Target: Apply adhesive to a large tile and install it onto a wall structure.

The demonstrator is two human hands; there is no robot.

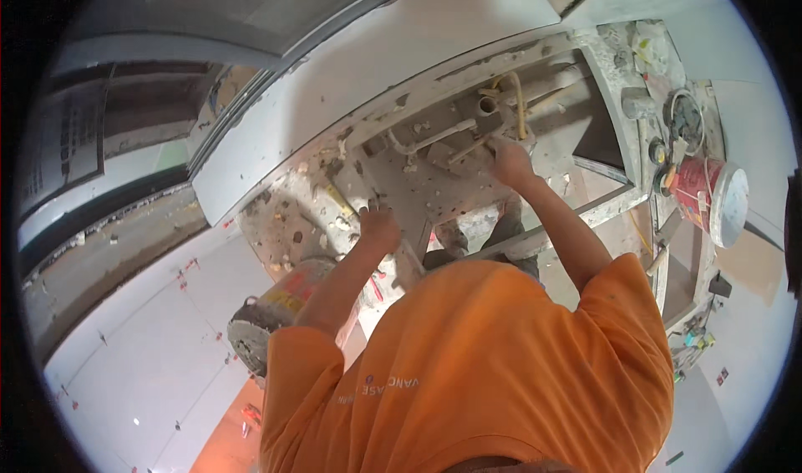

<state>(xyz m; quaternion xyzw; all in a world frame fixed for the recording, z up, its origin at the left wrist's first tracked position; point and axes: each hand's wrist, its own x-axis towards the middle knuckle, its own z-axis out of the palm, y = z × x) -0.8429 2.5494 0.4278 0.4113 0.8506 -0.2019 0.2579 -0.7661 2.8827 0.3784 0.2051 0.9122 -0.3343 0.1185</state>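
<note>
Stick-like tool (468, 150) in closed right hand (510, 164), left hand (378, 227) spread on grimy ledge (286, 232)

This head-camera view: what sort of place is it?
Probably a room under renovation, perhaps a kitchen: there is a debris-strewn counter with an open recess, an exposed pale pipe, and a grimy red bucket.

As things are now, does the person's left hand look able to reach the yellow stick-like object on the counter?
Probably yes: the left hand is at the counter, close beside the yellow stick-like object, and nothing visible seems to block the short way between them.
</note>
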